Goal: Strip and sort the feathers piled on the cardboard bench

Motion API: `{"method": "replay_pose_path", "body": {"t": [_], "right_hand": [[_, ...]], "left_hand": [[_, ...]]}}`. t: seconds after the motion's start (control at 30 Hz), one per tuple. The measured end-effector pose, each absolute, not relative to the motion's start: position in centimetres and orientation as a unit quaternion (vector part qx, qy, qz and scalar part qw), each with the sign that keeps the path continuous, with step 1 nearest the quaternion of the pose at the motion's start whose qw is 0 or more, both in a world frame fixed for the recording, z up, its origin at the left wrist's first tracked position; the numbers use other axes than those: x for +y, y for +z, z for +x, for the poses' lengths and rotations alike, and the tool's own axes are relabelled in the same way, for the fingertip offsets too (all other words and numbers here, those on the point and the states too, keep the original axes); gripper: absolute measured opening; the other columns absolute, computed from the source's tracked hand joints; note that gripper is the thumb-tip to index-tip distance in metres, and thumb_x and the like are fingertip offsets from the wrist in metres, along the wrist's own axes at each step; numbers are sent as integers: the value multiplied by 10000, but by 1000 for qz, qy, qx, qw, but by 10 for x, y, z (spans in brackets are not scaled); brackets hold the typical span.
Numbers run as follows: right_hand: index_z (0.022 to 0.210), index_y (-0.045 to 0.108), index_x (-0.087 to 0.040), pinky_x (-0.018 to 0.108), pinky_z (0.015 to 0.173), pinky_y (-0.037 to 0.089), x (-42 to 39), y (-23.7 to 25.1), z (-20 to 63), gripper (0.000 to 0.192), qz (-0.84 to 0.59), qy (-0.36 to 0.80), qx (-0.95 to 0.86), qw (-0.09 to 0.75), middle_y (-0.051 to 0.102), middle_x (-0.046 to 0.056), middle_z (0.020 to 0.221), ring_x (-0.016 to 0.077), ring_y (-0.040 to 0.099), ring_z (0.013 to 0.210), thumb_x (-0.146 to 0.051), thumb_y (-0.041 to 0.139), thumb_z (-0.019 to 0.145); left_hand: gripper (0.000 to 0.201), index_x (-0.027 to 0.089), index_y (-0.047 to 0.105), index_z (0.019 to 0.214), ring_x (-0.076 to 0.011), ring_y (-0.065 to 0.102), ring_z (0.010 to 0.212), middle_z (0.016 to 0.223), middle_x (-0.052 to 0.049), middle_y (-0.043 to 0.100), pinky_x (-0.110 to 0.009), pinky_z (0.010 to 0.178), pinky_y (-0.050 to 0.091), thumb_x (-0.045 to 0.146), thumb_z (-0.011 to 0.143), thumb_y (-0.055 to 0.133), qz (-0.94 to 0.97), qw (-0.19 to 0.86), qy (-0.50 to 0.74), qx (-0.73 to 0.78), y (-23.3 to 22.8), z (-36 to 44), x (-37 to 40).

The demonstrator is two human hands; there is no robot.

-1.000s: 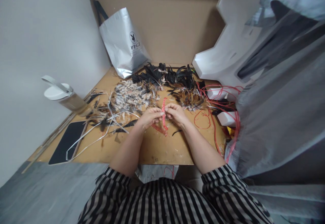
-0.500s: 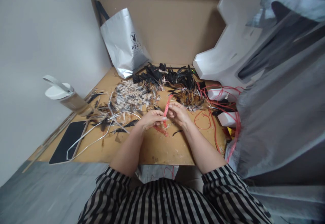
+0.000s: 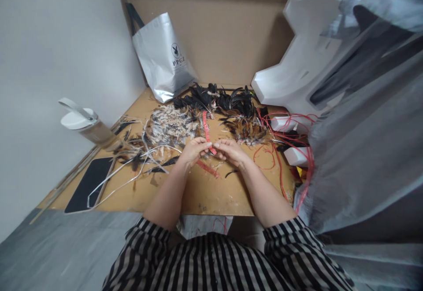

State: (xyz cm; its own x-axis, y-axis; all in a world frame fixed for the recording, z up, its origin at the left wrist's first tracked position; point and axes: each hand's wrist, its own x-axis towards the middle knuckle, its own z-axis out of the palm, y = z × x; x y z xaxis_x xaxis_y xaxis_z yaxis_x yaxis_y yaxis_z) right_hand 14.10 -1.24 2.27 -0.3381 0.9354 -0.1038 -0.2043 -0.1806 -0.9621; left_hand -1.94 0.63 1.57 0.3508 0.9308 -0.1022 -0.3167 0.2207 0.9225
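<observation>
My left hand (image 3: 194, 149) and my right hand (image 3: 231, 151) meet over the middle of the brown table (image 3: 205, 192). Both pinch the lower end of a red strip (image 3: 206, 129) that stands up and leans slightly left above my fingers. A second red piece (image 3: 208, 168) lies flat on the table just below my hands. Beyond the hands lie a pale speckled feather pile (image 3: 168, 126), a black feather pile (image 3: 218, 99) and a brown feather pile (image 3: 249, 131).
A silver shopping bag (image 3: 161, 57) leans at the back. A white-lidded bottle (image 3: 87, 126), a black phone (image 3: 87, 184) and white strips (image 3: 122, 174) sit at left. Red cords (image 3: 284, 143), white foam blocks (image 3: 297, 68) and grey plastic sheeting (image 3: 370, 150) crowd the right.
The red strip's free end has swung from leaning right to leaning left, and it now sticks up higher above my fingers. Both hands have stayed close together at the table's middle.
</observation>
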Motion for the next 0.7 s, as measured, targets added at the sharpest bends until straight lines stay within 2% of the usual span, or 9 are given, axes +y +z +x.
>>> {"method": "replay_pose_path", "body": {"t": [0.2, 0.43, 0.7], "right_hand": [[726, 633, -122, 157, 359, 208, -14, 20, 144, 214, -352, 708, -494, 362, 633, 18, 660, 21, 391, 399, -318, 676, 652], [693, 646, -104, 162, 355, 203, -16, 23, 143, 263, -352, 708, -491, 365, 626, 26, 608, 19, 377, 384, -367, 634, 690], [747, 654, -123, 164, 368, 213, -17, 21, 140, 201, -341, 711, -491, 372, 642, 22, 654, 25, 393, 404, -296, 675, 647]], "left_hand": [[279, 126, 516, 661, -11, 368, 364, 464, 52, 486, -145, 374, 218, 275, 558, 729, 425, 691, 481, 334, 21, -20, 6], [281, 127, 517, 667, -14, 374, 366, 460, 49, 493, -146, 373, 219, 281, 561, 726, 435, 672, 497, 335, 21, -20, 6], [261, 127, 508, 650, -12, 355, 369, 455, 53, 463, -147, 372, 211, 287, 598, 708, 436, 691, 483, 315, 23, -21, 5]]}}
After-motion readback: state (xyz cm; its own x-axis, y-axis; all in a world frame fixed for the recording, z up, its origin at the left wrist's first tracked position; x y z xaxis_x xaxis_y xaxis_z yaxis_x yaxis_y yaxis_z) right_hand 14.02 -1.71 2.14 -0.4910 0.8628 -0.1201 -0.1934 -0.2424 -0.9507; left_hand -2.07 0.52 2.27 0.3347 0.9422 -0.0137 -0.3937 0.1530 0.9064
